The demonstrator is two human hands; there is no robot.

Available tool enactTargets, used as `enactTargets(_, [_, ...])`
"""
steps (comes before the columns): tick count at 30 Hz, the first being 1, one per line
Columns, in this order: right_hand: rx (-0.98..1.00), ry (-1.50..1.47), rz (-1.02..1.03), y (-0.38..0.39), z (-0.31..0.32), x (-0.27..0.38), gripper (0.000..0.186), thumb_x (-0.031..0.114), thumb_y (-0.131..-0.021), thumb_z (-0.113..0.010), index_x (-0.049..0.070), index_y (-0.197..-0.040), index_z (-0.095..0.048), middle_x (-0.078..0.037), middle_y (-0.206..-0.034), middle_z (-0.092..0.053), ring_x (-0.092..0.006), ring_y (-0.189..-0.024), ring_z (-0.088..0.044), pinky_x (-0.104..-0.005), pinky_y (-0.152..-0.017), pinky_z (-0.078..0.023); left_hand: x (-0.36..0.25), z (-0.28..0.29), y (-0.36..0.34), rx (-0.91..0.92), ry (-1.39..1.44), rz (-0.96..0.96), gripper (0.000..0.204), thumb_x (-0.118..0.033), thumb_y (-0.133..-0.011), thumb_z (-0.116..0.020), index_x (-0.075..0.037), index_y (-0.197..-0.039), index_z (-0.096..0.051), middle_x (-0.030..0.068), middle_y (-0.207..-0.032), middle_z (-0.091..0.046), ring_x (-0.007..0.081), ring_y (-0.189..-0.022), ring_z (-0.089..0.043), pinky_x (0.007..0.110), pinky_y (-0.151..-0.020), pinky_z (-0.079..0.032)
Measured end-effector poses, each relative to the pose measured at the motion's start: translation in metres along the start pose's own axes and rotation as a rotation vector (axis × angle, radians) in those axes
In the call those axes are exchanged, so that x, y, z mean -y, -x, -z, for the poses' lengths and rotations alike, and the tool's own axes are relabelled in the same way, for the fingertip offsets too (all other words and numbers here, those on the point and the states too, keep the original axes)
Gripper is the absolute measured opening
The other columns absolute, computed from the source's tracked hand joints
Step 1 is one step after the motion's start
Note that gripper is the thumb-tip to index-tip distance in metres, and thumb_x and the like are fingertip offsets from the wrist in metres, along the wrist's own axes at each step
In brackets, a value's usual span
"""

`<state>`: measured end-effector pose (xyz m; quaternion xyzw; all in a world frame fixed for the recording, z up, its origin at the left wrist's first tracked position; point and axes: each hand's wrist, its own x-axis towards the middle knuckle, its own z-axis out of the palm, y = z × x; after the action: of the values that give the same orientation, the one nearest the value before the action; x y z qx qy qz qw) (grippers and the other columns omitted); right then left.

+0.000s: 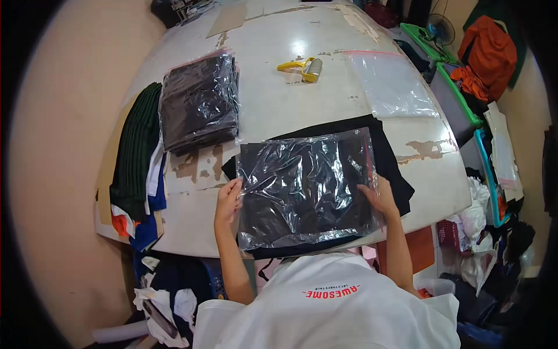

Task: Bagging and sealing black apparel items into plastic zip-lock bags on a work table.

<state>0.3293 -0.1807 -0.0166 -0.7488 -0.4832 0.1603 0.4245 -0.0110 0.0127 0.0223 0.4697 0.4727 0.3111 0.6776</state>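
Between my hands is a clear plastic bag (pixel 302 186) with a folded black garment inside, its red-edged end toward the right. My left hand (pixel 228 203) is closed on the bag's left edge. At the other end, my right hand (pixel 381 200) grips the bag with the thumb on top and the other fingers mostly hidden. Beneath the bag, black cloth (pixel 392 160) lies on the table and sticks out on both sides. A pile of similar bagged dark garments (pixel 200 102) sits farther off to the left.
Folded dark green garments (pixel 136 151) line the table's (pixel 290 107) left edge. A yellow-handled roller (pixel 311 70) lies toward the back. Flat clear bags (pixel 392 84) rest at the right. Green-rimmed bins (pixel 459 96) holding clothes stand along the right side, and a fan (pixel 440 29) is behind.
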Motion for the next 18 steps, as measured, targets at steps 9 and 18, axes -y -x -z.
enactTargets(9, [-0.271,0.171,-0.2,0.001,0.004,0.007,0.036,0.015,-0.065,-0.069,-0.004,-0.093,-0.057,-0.006,-0.053,-0.047,-0.0153,-0.047,-0.046,-0.0281,-0.047,-0.038,-0.119,0.08,0.053,0.023,0.077,-0.319,0.029,-0.015,-0.086,-0.048,0.0,-0.11,-0.049,-0.0082,-0.054,-0.034,-0.0018,-0.039,-0.024,0.013,-0.033,-0.017])
enactTargets(18, [-0.2,-0.245,-0.074,0.012,-0.087,0.093,0.023,0.008,-0.07,-0.064,-0.001,-0.089,-0.055,-0.011,-0.081,-0.057,-0.0153,-0.065,-0.056,-0.0259,-0.058,-0.046,-0.169,0.106,0.09,0.092,0.042,-0.553,0.034,-0.017,-0.084,-0.049,0.007,-0.109,-0.048,-0.0092,-0.052,-0.028,-0.0031,-0.04,-0.021,0.013,-0.033,-0.015])
